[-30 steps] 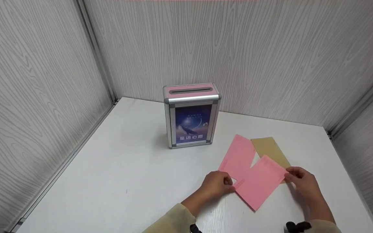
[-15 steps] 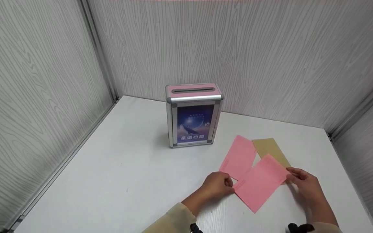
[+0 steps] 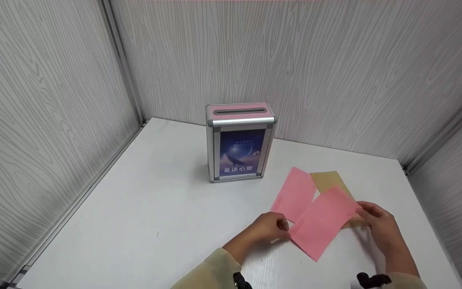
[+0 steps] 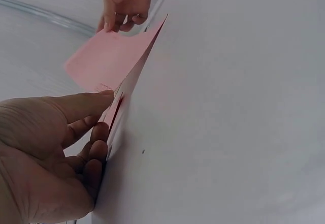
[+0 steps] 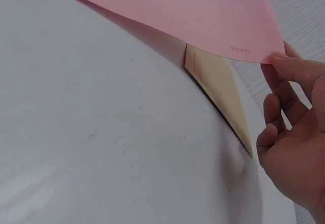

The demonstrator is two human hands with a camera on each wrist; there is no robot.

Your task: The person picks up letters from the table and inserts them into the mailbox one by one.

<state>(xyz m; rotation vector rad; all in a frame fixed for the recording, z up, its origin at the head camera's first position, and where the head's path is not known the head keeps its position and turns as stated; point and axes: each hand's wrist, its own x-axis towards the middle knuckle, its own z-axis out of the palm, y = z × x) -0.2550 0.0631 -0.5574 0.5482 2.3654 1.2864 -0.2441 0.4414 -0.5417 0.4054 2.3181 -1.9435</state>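
In the head view, my left hand (image 3: 269,228) and my right hand (image 3: 383,226) were at the lower right of the frame, with a pink envelope (image 3: 324,224) slanting between them. I pinched its left corner between my left thumb and fingers, and its right corner between my right thumb and fingers. Above and left of it, a second pink envelope (image 3: 294,193) lay on the white desk (image 3: 155,192), partly covered by the held one, as was a tan envelope (image 3: 328,180) farther right. Near the middle of the frame stood an upright box (image 3: 240,152) with a slot in its pink top and a dark blue whale picture on its front. In the left wrist view, my left thumb pressed the paper from the lower left, my other fingers curled beneath, while my right hand gripped its far side at the top. In the right wrist view, my right thumb and fingers pinched a corner at the right; the paper crossed the top of the frame, its edge raised above the desk and the tan envelope.
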